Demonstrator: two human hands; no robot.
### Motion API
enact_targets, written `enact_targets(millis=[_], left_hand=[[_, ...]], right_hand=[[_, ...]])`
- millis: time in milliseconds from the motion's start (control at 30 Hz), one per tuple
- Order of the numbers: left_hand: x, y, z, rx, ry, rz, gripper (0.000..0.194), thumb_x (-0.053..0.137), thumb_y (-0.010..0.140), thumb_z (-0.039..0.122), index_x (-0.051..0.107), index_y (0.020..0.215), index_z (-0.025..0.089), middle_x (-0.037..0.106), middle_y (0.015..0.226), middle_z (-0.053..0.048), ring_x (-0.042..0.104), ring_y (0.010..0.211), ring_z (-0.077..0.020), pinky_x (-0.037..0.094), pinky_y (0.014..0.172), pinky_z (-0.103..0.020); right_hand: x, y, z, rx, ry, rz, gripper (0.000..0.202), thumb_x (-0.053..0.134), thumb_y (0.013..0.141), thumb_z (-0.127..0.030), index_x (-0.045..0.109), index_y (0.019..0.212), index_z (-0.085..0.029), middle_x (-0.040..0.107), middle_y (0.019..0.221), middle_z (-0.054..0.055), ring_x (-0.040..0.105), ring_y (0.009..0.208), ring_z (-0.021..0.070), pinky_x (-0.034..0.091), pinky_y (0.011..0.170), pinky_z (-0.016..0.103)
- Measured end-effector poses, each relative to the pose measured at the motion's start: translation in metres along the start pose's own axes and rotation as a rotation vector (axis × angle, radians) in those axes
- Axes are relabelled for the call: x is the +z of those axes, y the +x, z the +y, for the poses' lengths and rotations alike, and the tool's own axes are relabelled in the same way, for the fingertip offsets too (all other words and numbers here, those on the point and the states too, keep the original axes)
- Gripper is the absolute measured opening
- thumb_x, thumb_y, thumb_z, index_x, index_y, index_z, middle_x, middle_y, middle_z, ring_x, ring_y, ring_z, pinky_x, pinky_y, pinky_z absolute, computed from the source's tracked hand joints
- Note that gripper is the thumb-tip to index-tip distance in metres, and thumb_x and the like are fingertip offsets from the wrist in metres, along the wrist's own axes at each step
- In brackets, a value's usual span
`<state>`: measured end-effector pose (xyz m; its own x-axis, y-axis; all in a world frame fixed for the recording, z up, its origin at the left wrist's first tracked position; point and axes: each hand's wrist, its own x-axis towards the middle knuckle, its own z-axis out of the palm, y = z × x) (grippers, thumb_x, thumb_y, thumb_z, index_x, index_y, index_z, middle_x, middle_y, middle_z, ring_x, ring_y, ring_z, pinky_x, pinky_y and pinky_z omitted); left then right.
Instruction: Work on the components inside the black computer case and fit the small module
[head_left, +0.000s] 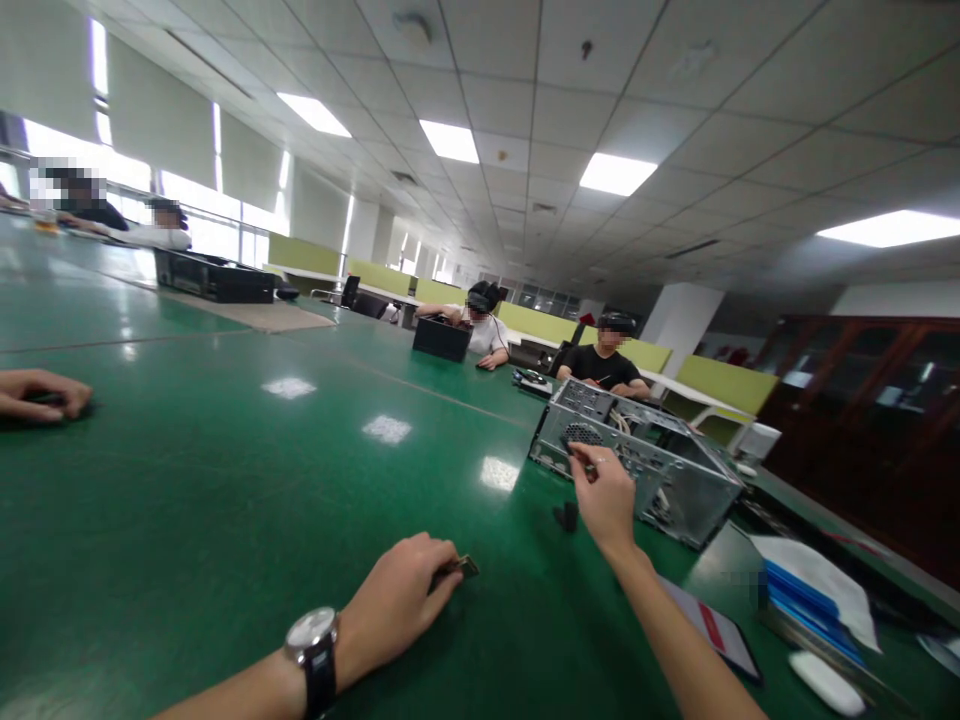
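Observation:
My left hand (401, 595), with a watch (311, 632) on its wrist, rests low over the green table. Its thumb and fingers close on a small flat greenish piece (468, 567), of which only a corner shows. My right hand (606, 492) is pinched in front of an open metal computer case (694, 480), by its perforated round grille (583, 433). Whatever lies between those fingertips is hidden, and I cannot tell if they touch the case. A small black object (567, 516) sits on the table left of my right wrist.
A phone-like device (712, 630), a blue pack (806, 600) and a white rounded object (826, 683) lie at right. Another person's hand (45, 393) rests at the left edge. Across the green table (225, 480), people sit near a black case (442, 338) and a black tray-like case (214, 275).

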<state>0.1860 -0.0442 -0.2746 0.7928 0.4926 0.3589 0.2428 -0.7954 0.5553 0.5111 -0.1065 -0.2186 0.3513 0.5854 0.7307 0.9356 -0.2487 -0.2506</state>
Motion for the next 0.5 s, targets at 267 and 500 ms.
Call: enact_targets(millis=[267,500], left_hand=[[-0.002,-0.002,0.004,0.032,0.002,-0.026,0.015,0.054,0.097,0.021,0.068,0.093,0.018,0.067,0.089,-0.005,0.059,0.086,-0.0215,0.043,0.076,-0.033],[-0.003,-0.004,0.008,0.086,0.029,-0.067,0.015,0.053,0.097,0.018,0.068,0.095,0.019,0.068,0.09,-0.005,0.058,0.088,-0.0229,0.042,0.078,-0.035]], right_hand=[[-0.01,-0.056,0.001,-0.084,-0.029,-0.184,0.016,0.061,0.097,-0.03,0.068,0.094,-0.017,0.07,0.093,0.002,0.067,0.088,0.0183,0.054,0.085,0.041],[-0.031,-0.106,-0.014,-0.169,0.078,-0.305,0.022,0.049,0.094,-0.019,0.07,0.103,-0.021,0.071,0.107,0.008,0.064,0.104,0.0264,0.049,0.096,0.045]])
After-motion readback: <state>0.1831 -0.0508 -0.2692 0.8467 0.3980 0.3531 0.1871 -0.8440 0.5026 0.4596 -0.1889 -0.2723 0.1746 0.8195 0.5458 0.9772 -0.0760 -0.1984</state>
